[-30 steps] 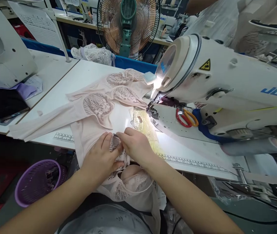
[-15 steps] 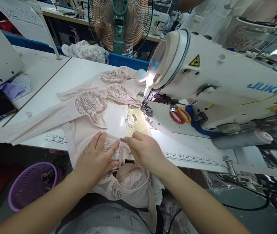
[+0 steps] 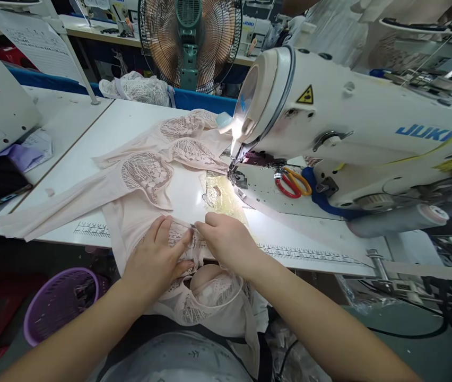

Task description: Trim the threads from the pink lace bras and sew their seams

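Observation:
A pale pink lace bra (image 3: 212,294) hangs over the table's front edge toward my lap, its upper part lying on the tabletop. My left hand (image 3: 154,254) presses flat on its lace and fabric, fingers spread. Close beside it, my right hand (image 3: 232,246) is closed in a pinch around a thin metal-tipped tool (image 3: 193,226). The tip meets the fabric near my left index finger; most of the tool is hidden in my fist. More pale pink lace bras (image 3: 146,175) lie linked along the table, reaching to the needle area of the sewing machine (image 3: 329,111).
Red and orange-handled scissors (image 3: 293,183) lie on the machine bed. A yellowish taped patch (image 3: 226,199) and a printed ruler (image 3: 309,255) mark the tabletop. A fan (image 3: 189,48) stands behind. Below left sits a purple basket (image 3: 43,302); a grey thread cone (image 3: 397,222) lies at right.
My right hand has shifted slightly left, bringing the tool tip closer to my left index finger. My left hand stays on the fabric. The view has turned a little.

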A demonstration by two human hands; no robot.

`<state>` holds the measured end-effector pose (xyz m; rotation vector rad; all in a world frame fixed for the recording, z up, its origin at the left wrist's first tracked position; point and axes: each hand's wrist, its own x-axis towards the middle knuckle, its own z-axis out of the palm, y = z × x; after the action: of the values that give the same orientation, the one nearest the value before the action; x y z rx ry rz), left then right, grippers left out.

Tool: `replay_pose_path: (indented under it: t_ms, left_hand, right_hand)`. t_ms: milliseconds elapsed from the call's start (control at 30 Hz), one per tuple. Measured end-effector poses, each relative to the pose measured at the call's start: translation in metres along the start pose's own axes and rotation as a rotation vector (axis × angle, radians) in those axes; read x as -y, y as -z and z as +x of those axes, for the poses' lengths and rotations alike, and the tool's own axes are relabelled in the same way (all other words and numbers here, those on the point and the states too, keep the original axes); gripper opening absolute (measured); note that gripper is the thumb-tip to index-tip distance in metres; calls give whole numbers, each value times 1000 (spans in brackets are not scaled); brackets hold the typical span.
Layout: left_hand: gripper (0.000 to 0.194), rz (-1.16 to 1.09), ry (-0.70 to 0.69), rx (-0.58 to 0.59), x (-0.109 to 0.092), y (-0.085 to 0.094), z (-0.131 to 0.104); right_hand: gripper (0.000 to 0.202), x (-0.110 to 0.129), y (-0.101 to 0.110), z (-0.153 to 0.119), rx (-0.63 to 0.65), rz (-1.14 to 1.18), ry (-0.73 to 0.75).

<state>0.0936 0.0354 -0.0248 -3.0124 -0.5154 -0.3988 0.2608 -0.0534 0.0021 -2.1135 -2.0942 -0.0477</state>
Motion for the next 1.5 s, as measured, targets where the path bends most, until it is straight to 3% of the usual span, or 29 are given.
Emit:
replay_pose_path:
  t_ms: [133,233,333,400,533,667,833,1067,1267,1433,1500]
  left_hand:
    - [52,-11,-23,-22,1,0,-1]
    - [51,-43,-67,-61,6,-1,-1]
    - [43,-111,-169,-120,14,-1,-1]
    - [36,-151,-244,-115,18,0,1]
    - [38,-185,-257,-90,12,5,5]
    - [45,-143,-217,-59,-3,7,5]
    - [67,-109,-226,27,-7,3,2]
    - [71,-77,-256,62,-2,4,3]
    - [76,-74,-289,29,-1,5,4]
    - [72,-88,-303,23,-1,5,4]
    - [72,-91,-307,10,-1,5,4]
  right_hand:
    - [18,1,17,-25,9,68,-153]
    - [18,13,21,-43,-75,352,-341]
    - [18,28,15,-56,-118,651,-364]
    - [17,33,8,-61,-148,713,-333]
    - [15,26,-1,-58,-193,665,-340]
    - [16,13,-5,-42,-243,461,-291]
    - [23,14,-10,-23,-157,216,-222]
    - [24,16,-14,-10,-118,97,-124]
    - [21,9,-1,-25,-65,79,-55]
    - [18,7,16,-48,64,71,-148]
    - [19,8,18,-53,41,82,-171]
